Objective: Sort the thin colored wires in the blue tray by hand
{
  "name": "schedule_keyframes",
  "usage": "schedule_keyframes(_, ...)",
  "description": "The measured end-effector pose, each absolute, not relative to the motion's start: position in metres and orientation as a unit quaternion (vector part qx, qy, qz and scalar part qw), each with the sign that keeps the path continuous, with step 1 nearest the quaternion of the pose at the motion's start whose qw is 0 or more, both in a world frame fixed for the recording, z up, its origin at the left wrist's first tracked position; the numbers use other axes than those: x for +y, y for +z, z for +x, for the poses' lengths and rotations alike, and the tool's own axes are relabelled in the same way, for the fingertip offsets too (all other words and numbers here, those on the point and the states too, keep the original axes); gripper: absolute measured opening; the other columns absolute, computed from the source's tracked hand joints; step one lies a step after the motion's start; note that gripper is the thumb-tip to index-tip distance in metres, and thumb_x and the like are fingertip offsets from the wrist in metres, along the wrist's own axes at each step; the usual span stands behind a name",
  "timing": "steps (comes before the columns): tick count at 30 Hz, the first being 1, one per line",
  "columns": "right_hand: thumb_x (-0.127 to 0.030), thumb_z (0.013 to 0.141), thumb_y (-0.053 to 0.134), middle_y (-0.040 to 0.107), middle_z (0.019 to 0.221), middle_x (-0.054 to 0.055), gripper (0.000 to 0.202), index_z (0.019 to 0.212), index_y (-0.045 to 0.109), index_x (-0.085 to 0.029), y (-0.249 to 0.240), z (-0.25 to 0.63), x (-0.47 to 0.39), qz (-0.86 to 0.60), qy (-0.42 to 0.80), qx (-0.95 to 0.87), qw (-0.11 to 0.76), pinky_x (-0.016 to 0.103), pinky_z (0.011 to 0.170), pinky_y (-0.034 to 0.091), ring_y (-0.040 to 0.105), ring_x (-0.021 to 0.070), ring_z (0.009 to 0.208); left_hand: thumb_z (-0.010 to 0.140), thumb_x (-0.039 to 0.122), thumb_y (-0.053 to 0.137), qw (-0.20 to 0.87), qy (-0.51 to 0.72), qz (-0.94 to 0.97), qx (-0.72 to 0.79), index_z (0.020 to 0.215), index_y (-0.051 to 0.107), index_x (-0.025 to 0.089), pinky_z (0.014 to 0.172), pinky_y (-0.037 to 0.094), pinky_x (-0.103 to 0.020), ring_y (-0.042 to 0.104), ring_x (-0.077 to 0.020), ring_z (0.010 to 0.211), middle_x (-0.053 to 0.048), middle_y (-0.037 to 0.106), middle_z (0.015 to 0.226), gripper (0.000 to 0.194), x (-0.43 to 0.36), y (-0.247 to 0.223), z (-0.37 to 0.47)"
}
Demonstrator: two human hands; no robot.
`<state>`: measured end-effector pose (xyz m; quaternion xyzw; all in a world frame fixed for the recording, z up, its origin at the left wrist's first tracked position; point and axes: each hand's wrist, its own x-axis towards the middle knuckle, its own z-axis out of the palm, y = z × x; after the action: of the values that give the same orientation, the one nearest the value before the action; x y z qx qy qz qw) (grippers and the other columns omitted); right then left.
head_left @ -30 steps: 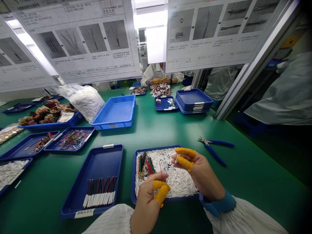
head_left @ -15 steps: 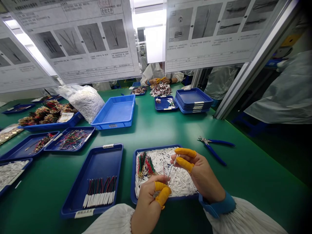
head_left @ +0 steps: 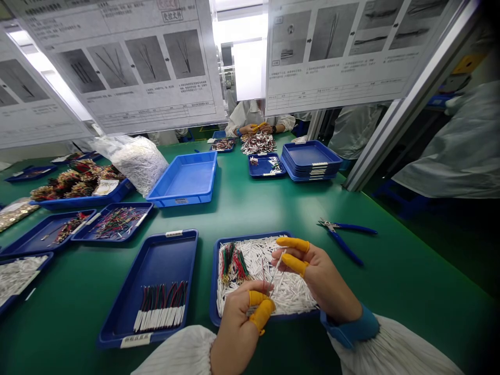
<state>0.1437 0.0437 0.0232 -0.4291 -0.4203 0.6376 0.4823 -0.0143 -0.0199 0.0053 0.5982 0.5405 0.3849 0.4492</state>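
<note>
My left hand, with yellow finger cots on thumb and forefinger, pinches thin wires, one red and one dark. My right hand holds a small white sleeve between its yellow-capped fingers, at the upper end of the dark wire; whether the wire is inside it I cannot tell. Both hands are over a blue tray full of loose white sleeves. At the tray's left side, bundled red, green and black wires lie on the sleeves. Left of it, another blue tray holds a row of sleeved wires.
Blue-handled cutters lie to the right. A lighter blue bin, a bag of white pieces and stacked trays stand farther back. Instruction sheets hang above. Across the table, a person's hands work by a wire pile.
My right hand has shifted slightly left with the white sleeve, along the dark wire. My left hand stays nearly still, pinching the wires.
</note>
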Motion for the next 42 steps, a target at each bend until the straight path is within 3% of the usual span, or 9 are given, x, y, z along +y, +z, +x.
schedule_keyframes(9, -0.026, 0.063, 0.072, 0.071, 0.08, 0.006, 0.02, 0.08, 0.068, -0.017, 0.026, 0.146, 0.044, -0.441, 0.614, -0.436, 0.489, 0.04, 0.086, 0.046, 0.063, 0.0236, 0.087, 0.075, 0.014, 0.054, 0.439, 0.362, 0.614, 0.547, 0.073, 0.065, 0.016, 0.084, 0.043, -0.035, 0.057, -0.0226, 0.093, -0.009, 0.064, 0.098, 0.012, -0.021, 0.004, -0.014)
schedule_keyframes(23, -0.027, 0.069, 0.069, 0.071, 0.085, 0.005, 0.016, 0.083, 0.068, -0.02, 0.028, 0.142, 0.039, -0.386, 0.676, -0.411, 0.474, 0.039, 0.082, 0.047, 0.064, 0.0213, 0.085, 0.074, 0.014, 0.056, 0.402, 0.332, 0.648, 0.555, 0.075, 0.065, 0.017, 0.083, 0.044, -0.035, 0.057, -0.0231, 0.094, -0.009, 0.064, 0.098, 0.01, -0.024, 0.005, -0.013)
schedule_keyframes(33, -0.027, 0.07, 0.066, 0.071, 0.074, 0.004, 0.015, 0.083, 0.067, -0.019, 0.033, 0.142, 0.037, -0.379, 0.666, -0.467, 0.441, 0.037, 0.076, 0.049, 0.064, 0.0187, 0.075, 0.072, 0.012, 0.057, 0.393, 0.342, 0.653, 0.55, 0.072, 0.065, 0.017, 0.082, 0.045, -0.034, 0.058, -0.0225, 0.092, -0.008, 0.065, 0.096, 0.01, -0.024, 0.004, -0.012)
schedule_keyframes(42, -0.032, 0.066, 0.069, 0.07, 0.089, 0.005, 0.023, 0.086, 0.068, -0.02, 0.033, 0.143, 0.038, -0.392, 0.672, -0.486, 0.397, 0.036, 0.086, 0.044, 0.061, 0.0207, 0.091, 0.077, 0.017, 0.055, 0.423, 0.381, 0.624, 0.535, 0.081, 0.069, 0.018, 0.078, 0.046, -0.027, 0.061, -0.0192, 0.086, -0.005, 0.067, 0.093, 0.015, -0.019, 0.01, -0.012)
